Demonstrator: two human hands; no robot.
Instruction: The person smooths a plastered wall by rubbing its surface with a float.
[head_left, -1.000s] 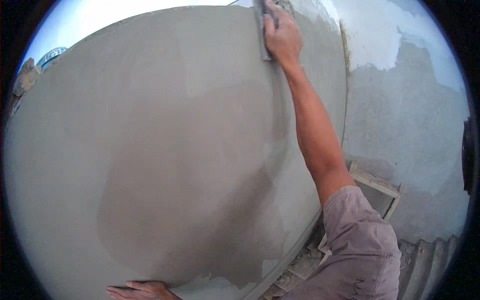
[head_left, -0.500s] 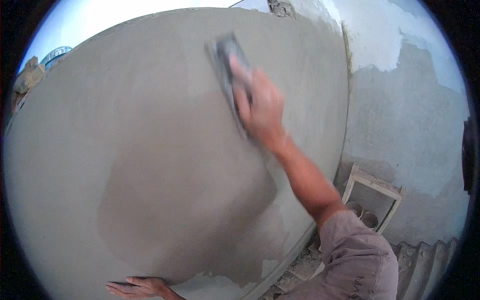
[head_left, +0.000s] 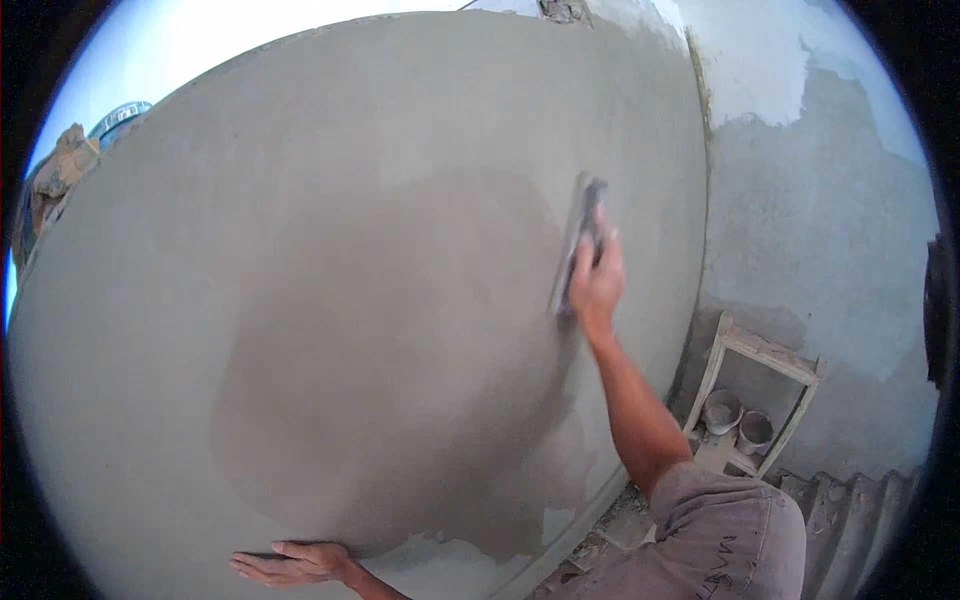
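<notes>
My right hand [head_left: 600, 285] is closed around the handle of a plastering trowel [head_left: 572, 262], its long narrow blade tilted nearly upright against the wall. The trowel is slightly blurred. Grey plaster covers the wall [head_left: 330, 130], with a darker, damp-looking patch [head_left: 340, 350] spreading across its middle. Low on the left, my left hand [head_left: 290, 565] lies against the plastered surface with its fingers stretched out, holding nothing. Below the dark patch, a paler area [head_left: 440, 565] with a ragged edge shows.
A second wall [head_left: 800, 240], patchy grey and white, meets this one at a corner on the right. Near it stands a wooden frame [head_left: 770, 352] with two buckets [head_left: 722, 410] by it. Corrugated sheets [head_left: 850, 530] and rubble [head_left: 615, 520] lie lower right.
My right hand has swept the trowel right and downward across the wall, and the blade has turned more upright. My left hand stays flat on the wall. The view has shifted slightly.
</notes>
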